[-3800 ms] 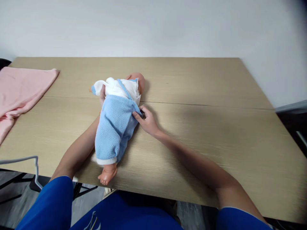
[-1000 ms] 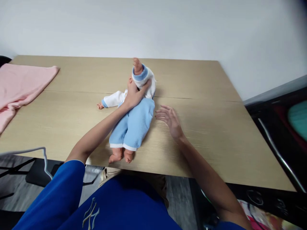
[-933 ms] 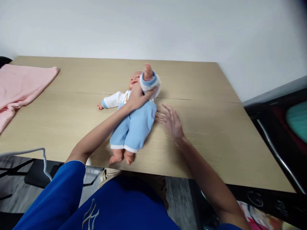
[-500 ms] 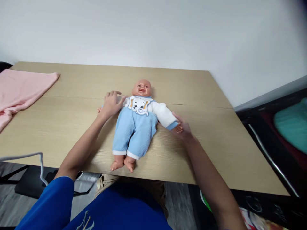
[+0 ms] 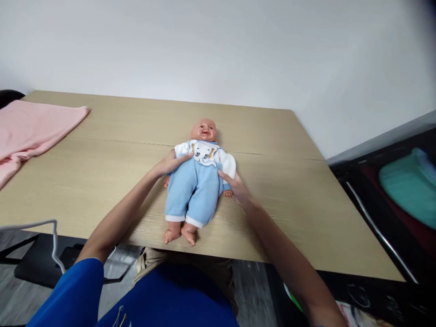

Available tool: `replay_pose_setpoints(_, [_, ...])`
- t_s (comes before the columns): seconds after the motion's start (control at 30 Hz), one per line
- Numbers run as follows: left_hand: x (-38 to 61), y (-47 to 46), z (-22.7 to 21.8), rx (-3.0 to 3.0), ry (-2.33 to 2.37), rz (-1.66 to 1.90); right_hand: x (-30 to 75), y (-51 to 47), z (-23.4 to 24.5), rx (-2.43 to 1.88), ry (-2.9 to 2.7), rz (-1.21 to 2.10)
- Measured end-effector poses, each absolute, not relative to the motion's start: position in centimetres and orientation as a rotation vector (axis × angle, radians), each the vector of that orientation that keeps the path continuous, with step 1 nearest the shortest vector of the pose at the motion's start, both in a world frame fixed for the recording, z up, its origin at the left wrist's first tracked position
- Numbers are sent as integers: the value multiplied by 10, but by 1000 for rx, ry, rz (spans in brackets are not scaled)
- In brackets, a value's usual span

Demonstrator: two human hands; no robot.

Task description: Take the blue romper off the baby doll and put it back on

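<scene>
A baby doll (image 5: pixel 197 181) in a white top and light blue fleece trousers lies face up on the wooden table (image 5: pixel 289 181), feet toward me at the near edge. My left hand (image 5: pixel 170 163) rests against the doll's white sleeve at its chest, fingers curled round the arm. My right hand (image 5: pixel 236 187) lies over the doll's other arm, pressing it in beside the blue trousers, fingers bent onto it. Both of the doll's arms are folded down along its body.
A pink cloth (image 5: pixel 30 131) lies on the table's far left. A white wire hanger (image 5: pixel 37 227) sticks out past the near left edge. To the right of the table stands a dark bin with a teal cloth (image 5: pixel 408 186). A white wall runs behind.
The doll was rolled from face down onto its back. Its arms, spread wide half a second ago, are now drawn in against its sides by both my hands.
</scene>
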State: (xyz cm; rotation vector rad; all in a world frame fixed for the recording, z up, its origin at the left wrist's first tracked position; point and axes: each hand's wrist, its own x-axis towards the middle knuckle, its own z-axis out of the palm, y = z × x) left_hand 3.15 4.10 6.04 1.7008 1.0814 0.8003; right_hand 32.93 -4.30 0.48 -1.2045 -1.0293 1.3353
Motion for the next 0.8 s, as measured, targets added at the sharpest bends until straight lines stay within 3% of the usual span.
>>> replay_pose_setpoints(0.23, [40,13,86,1681,1079,959,331,-54,29,-1195,-986,1228])
replay_pose_setpoints(0.53, [41,-100,116,1563,1172,1132,367,-133,113,-1180,-1308,994])
replay_pose_setpoints(0.63, [39,-162,100,1492,1144,1143,380,-178,141,-1131,-1559,804])
replay_pose_setpoints(0.8, [30,-265,35,1346,1173,938,384,-259,169,-1053,-1924,588])
